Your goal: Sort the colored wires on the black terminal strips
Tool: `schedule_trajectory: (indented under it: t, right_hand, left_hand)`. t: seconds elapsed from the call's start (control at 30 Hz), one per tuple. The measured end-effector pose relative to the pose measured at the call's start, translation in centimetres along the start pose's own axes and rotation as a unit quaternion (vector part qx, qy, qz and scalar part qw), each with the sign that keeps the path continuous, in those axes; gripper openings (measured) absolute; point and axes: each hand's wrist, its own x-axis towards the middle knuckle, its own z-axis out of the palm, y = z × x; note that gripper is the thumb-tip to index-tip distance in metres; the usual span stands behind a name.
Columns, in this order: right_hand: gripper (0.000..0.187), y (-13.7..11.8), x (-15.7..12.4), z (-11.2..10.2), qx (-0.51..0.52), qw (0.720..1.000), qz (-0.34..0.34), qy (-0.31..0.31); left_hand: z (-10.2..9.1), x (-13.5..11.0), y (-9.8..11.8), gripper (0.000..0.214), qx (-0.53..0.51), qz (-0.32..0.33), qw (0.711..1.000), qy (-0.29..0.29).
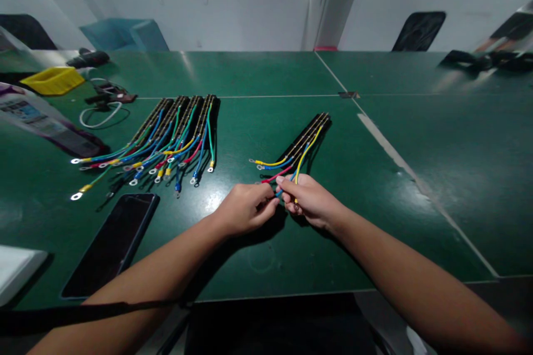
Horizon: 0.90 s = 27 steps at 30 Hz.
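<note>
A black terminal block (307, 137) lies at an angle on the green table, with yellow, blue and red wires leading off it toward me. My left hand (252, 206) pinches the end of a blue wire (278, 193). Close against it, my right hand (310, 199) has thumb and fingers closed on the same blue wire, and a yellow wire (308, 148) runs down past those fingers. A red wire (278, 175) passes just above both hands. Left of the hands, several similar terminal blocks (183, 119) lie side by side, their wires ending in ring lugs.
A dark phone (112, 244) lies by my left forearm. Farther left are a white box (19, 269), a printed package (45, 119), a yellow bin (54, 81) and a white cable (102, 122). Another person's arms (499, 44) show at the far right edge.
</note>
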Motion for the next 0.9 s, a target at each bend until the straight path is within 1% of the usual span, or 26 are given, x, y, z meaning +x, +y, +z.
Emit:
schedule_trajectory:
  t: [0.13, 0.27, 0.47, 0.73, 0.9]
  right_hand:
    - [0.027, -0.20, -0.05, 0.04, 0.021, 1.000, 0.013, 0.008]
    - [0.022, -0.29, 0.04, -0.05, 0.048, 0.998, 0.028, -0.011]
    - [0.018, -0.24, -0.05, -0.09, 0.039, 0.999, 0.024, -0.016]
    - [0.031, -0.06, -0.31, -0.38, -0.037, 0.999, 0.000, -0.002]
    - [0.038, -0.33, -0.24, -0.75, -0.066, 0.997, 0.029, -0.015]
  left_hand:
    - [0.12, 0.01, -0.07, 0.019, 0.002, 0.005, 1.000, 0.001]
    - [0.38, 0.04, -0.16, 0.020, 0.008, 0.006, 1.000, 0.005]
    - [0.53, 0.09, -0.15, 0.022, 0.009, 0.011, 1.000, 0.010]
    - [0.32, 0.33, -0.24, 0.024, 0.045, 0.010, 0.999, -0.019]
    - [0.18, 0.32, -0.25, 0.023, 0.033, 0.009, 0.999, -0.019]
